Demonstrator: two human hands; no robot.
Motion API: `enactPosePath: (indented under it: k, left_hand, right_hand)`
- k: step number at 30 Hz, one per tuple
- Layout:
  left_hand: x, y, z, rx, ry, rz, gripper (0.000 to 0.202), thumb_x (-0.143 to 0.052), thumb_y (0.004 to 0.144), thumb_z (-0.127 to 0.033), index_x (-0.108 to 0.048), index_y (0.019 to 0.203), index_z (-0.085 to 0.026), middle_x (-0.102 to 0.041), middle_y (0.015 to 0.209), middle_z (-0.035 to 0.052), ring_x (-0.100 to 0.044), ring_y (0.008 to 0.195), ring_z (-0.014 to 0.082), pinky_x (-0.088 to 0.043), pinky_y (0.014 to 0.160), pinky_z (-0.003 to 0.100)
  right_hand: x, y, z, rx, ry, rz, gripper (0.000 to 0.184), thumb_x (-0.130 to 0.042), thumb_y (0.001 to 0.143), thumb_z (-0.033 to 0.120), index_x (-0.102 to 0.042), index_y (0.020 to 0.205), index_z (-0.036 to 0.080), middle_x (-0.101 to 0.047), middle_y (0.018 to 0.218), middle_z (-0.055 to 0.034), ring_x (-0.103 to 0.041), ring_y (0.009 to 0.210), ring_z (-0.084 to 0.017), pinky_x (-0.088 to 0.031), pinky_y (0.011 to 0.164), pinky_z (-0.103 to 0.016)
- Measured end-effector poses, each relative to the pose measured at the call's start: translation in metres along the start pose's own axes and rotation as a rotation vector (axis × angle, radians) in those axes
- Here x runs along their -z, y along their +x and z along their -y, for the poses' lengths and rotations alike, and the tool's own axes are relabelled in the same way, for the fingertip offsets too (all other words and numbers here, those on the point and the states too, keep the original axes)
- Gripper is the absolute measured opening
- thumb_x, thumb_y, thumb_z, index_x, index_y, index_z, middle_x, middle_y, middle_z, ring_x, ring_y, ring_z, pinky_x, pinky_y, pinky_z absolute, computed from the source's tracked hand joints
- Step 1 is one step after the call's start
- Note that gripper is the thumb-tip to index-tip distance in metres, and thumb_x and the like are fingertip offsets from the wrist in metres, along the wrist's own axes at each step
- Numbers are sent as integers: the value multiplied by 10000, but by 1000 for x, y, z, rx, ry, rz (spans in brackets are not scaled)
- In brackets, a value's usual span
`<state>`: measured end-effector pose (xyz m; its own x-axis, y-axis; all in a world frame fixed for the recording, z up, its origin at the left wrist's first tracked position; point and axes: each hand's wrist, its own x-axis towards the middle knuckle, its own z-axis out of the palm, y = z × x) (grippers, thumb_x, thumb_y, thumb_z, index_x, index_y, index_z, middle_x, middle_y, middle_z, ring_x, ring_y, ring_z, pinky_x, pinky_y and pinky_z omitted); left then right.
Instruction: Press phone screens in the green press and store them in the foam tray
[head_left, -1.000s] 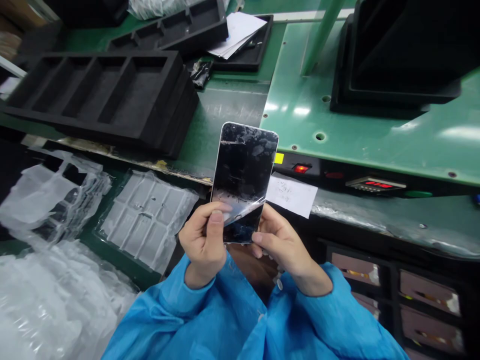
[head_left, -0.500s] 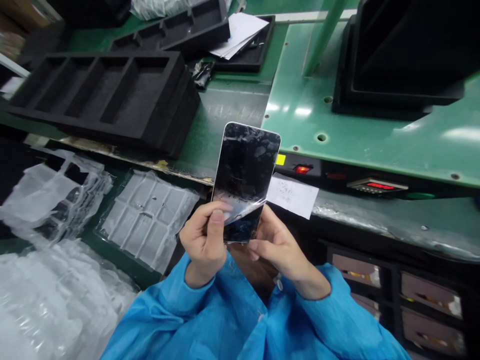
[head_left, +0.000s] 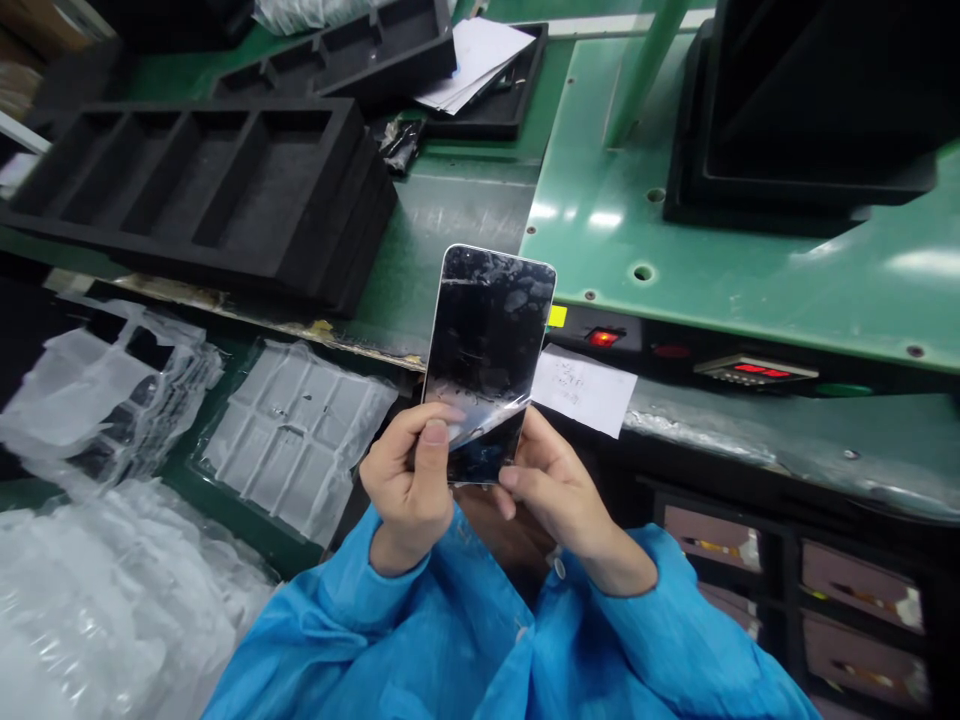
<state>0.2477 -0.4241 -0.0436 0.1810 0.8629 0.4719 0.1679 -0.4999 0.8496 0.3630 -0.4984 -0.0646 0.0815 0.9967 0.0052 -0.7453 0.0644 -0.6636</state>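
Observation:
I hold a dark, glossy phone upright in front of me, its screen smeared and reflective. A clear protective film is lifted and curled at its lower end. My left hand is closed round the phone's lower left edge, thumb pressed on the film's peeled corner. My right hand grips the lower right edge and bottom of the phone with curled fingers. Both arms wear blue sleeves.
Black foam trays lie stacked at the back left. Clear plastic blister trays and bags fill the left. A green machine plate with a red display and a white paper note stands to the right.
Almost nothing differs: the phone and both hands shifted by a few pixels, and the film's peeled corner stays the same.

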Motion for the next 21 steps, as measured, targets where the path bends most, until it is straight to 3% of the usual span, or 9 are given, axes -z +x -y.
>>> enactPosePath:
  k: [3, 6, 13, 19, 21]
  left_hand:
    - [0, 0, 0, 8, -12, 16, 191, -566, 973, -277, -736, 911, -216, -740, 822, -12, -687, 748, 114, -536, 671, 193]
    - [-1, 0, 1, 7, 5, 3, 208, -561, 975, -293, -736, 896, -213, -740, 818, -6, -693, 762, 126, -543, 685, 206]
    - [1, 1, 0, 4, 27, 45, 187, -565, 971, -268, -737, 918, -219, -750, 850, -18, -696, 767, 115, -537, 704, 193]
    - [3, 2, 0, -25, 79, 77, 178, -570, 968, -244, -740, 920, -220, -752, 853, -23, -695, 768, 103, -533, 706, 178]
    - [3, 2, 0, -34, 101, 65, 186, -570, 968, -259, -743, 913, -216, -750, 852, -15, -697, 775, 116, -541, 708, 194]
  right_hand:
    - [-2, 0, 2, -55, -46, -42, 413, -759, 861, 274, -543, 1212, 262, -516, 800, 36, -498, 504, -94, -401, 466, -223]
    - [-4, 0, 4, -49, -101, -82, 336, -738, 875, 315, -539, 1138, 250, -501, 730, 48, -488, 478, -104, -393, 453, -234]
    - [-3, -1, 8, -19, -140, -68, 303, -658, 863, 163, -552, 1136, 239, -546, 797, 35, -568, 547, -107, -459, 496, -228]
    - [-1, -2, 11, -62, -270, -66, 405, -635, 844, 128, -533, 1222, 231, -605, 1142, -50, -627, 651, -112, -531, 587, -251]
    - [-1, -3, 11, -56, -285, -85, 413, -633, 842, 106, -543, 1222, 244, -617, 1131, -39, -626, 704, -121, -529, 613, -244]
